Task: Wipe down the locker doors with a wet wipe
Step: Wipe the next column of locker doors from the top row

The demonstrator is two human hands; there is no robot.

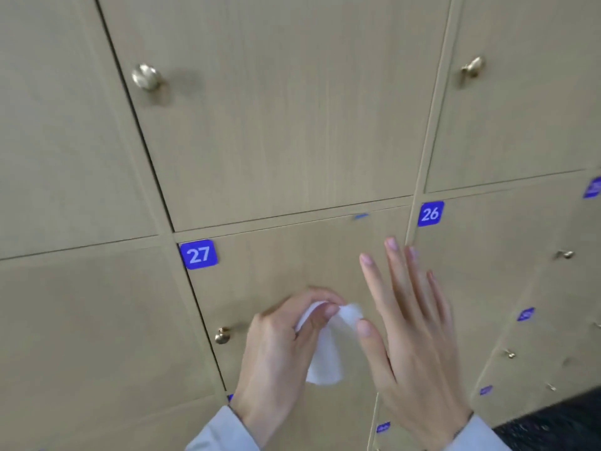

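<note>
Two hands before door 27 [276, 265]: left [276, 346] pinching limp, light wipe [325, 359] by its top, right [413, 333] at three o'clock, fingers straight, thumb touching wipe.

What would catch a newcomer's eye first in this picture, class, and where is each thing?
First come the two hands low in the middle: the left hand pinches a white wet wipe, while the right hand is spread open beside it, in front of the locker door marked with the blue number 27 plate. Next is the blue 26 plate on the door to the right, and the brass knob on the door above.
</note>
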